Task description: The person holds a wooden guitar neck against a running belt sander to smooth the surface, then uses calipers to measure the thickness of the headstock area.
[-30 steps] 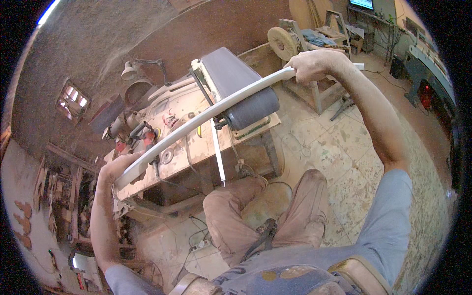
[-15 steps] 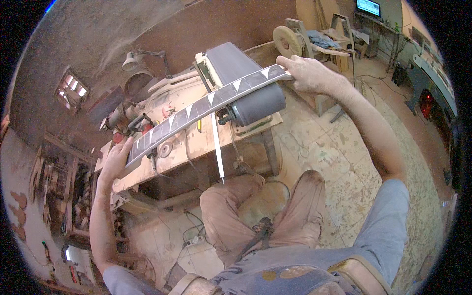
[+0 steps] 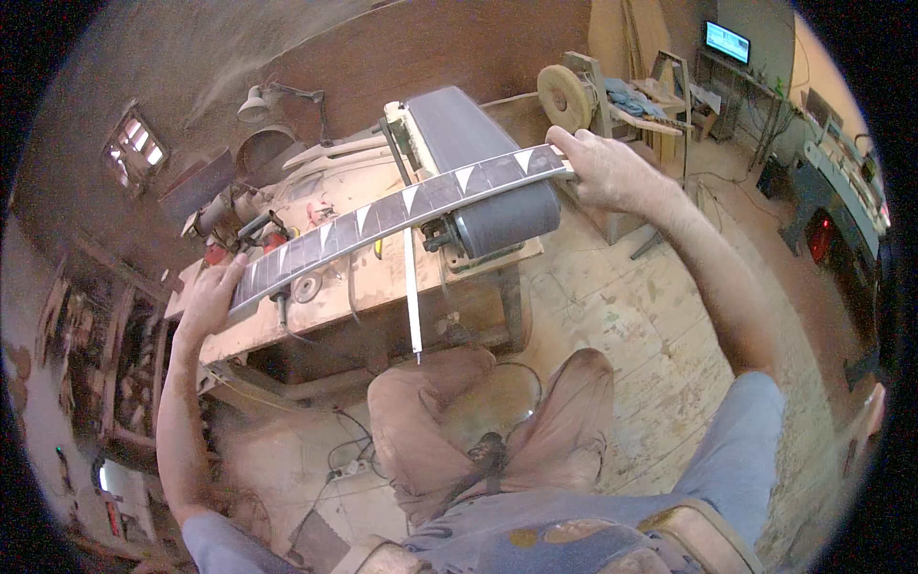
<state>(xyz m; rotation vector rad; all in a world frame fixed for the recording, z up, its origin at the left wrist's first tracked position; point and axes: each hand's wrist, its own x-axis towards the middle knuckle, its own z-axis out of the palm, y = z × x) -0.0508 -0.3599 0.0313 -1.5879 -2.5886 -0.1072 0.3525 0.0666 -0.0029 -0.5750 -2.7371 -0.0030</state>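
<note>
A long guitar neck [image 3: 387, 220], its dark fingerboard showing frets and white triangular inlays, is stretched across my view. My left hand [image 3: 210, 297] grips its left end, thumb along the edge. My right hand [image 3: 602, 177] is closed on the other end. The neck crosses in front of a belt sander [image 3: 449, 120], whose grey roller [image 3: 507, 222] shows just below it; I cannot tell whether they touch. A narrow white strip [image 3: 413, 306] hangs from near the sander past the bench front.
A wooden bench [image 3: 440, 292] carries power tools and a yellow-handled item. Behind stand a lamp [image 3: 256, 100], a round wheel on a wooden stand [image 3: 564, 96] and a screen [image 3: 727, 41]. Cables lie on the floor by my legs; a machine [image 3: 841, 191] stands at right.
The neck has been turned from its pale edge to show the dark fingerboard, and its right end now sits a little lower in view. Both hands still grip it.
</note>
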